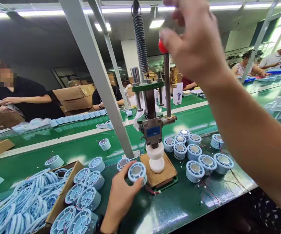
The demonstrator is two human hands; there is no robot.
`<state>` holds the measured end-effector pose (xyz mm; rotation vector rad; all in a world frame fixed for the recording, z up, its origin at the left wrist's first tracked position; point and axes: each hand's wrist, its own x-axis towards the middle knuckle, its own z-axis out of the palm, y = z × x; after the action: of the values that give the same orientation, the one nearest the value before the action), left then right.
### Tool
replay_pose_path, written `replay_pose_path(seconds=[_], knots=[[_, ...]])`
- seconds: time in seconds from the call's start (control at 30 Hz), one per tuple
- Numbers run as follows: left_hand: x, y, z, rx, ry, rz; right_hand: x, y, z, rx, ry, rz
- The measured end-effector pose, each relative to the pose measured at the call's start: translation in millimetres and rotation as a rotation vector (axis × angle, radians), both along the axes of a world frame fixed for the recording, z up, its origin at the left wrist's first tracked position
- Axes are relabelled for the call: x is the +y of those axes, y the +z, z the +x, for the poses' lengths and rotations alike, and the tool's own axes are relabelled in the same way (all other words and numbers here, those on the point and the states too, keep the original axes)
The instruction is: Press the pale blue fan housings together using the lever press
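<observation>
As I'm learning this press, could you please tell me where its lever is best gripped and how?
Probably by the red knob, from the right: it is round and tops the upright lever, while the spring stands to its left.

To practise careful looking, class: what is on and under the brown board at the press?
On the brown board sits a round white block. A green edge shows beneath; everything else there is covered.
</observation>
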<state>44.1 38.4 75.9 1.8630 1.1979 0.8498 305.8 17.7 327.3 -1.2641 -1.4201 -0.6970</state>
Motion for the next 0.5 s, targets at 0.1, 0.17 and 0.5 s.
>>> replay_pose_path(seconds=[0.1, 0.17, 0.5], knots=[[23, 10.8, 29, -0.104, -0.129, 0.003, 63, 26.6, 14, 0.192, 0.144, -0.017], [32, 8.9, 48, -0.146, -0.236, -0.015, 85, 23.6, 16, 0.247, 0.158, 0.015], [50, 3.9, 63, -0.096, -0.553, -0.156, 77, 24.1, 15, 0.318, 0.254, -0.051]])
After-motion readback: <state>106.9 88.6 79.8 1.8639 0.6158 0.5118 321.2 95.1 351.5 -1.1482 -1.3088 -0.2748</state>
